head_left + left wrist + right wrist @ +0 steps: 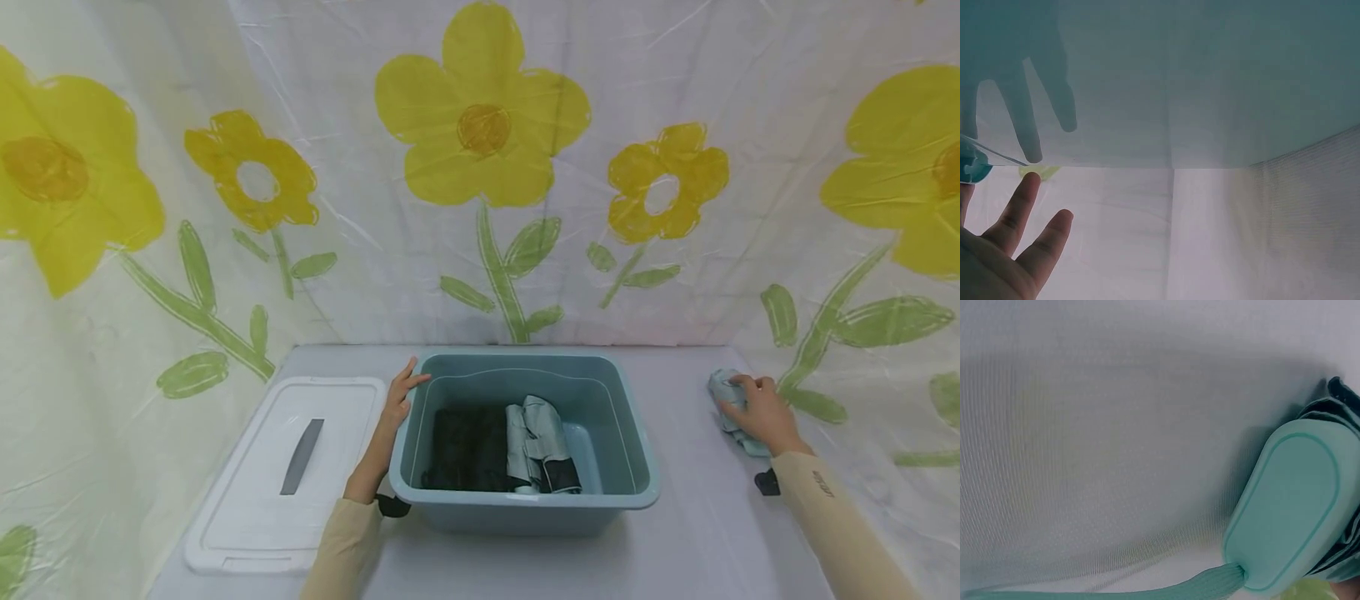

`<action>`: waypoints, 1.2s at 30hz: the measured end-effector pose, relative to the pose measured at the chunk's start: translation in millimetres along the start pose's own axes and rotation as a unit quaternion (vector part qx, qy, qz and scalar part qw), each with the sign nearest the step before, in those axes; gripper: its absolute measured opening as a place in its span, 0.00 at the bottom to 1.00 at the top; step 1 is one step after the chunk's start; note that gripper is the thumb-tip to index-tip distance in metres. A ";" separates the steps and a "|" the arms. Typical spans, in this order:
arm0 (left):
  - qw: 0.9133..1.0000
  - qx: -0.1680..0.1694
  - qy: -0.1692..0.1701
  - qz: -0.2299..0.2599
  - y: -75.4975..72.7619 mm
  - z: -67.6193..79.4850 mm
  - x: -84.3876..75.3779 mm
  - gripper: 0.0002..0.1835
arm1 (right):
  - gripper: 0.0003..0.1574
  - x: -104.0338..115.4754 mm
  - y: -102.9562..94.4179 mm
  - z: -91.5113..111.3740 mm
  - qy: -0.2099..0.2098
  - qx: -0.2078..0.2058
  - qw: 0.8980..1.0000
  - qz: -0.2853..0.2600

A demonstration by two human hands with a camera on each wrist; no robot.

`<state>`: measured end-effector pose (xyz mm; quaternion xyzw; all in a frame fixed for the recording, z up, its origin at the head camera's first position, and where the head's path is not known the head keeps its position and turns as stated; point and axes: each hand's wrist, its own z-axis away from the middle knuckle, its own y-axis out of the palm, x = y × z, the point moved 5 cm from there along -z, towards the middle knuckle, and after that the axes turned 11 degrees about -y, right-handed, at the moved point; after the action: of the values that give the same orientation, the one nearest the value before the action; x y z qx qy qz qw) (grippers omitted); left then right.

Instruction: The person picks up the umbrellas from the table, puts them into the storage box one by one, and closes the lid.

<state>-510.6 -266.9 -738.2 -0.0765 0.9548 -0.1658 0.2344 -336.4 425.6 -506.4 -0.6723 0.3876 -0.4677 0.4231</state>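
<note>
A blue-green plastic storage bin stands in the middle of the table. My left hand is at its left rim, fingers extended; in the left wrist view those straight fingers mirror in the bin's glossy side wall. Over at the far right, my right hand grips a folded pale-blue umbrella with thumb and fingers curled over it. The right wrist view shows its mint oval handle end and wrist strap. Inside the bin lie a dark folded cloth and pale blue-grey folded bundles with black parts.
A white lid with a grey handle lies flat on the table left of the bin. Behind the table hangs a white curtain with yellow flowers, which also runs along both sides.
</note>
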 end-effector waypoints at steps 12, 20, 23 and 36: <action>1.000 -0.011 0.012 0.002 -2.7 -2.1 -1.9 0.45 | 0.37 3.7 -2.6 -2.4 0.016 -0.001 1.000 -0.024; 1.000 -0.004 0.026 0.011 -1.5 -1.6 1.3 0.43 | 0.35 4.5 -5.8 -9.2 -0.003 0.012 1.000 0.004; 0.999 -0.008 0.031 0.009 -1.1 -0.5 2.5 0.43 | 0.34 5.5 -6.9 -11.7 -0.011 0.021 1.000 0.016; 0.999 -0.018 0.027 0.010 -1.7 -4.1 -17.1 0.41 | 0.34 14.8 -6.4 -12.4 -0.023 0.039 0.999 0.020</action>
<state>-497.4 -263.4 -726.9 -0.0665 0.9644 -0.1483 0.2087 -343.6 411.7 -493.5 -0.6582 0.3727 -0.4585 0.4666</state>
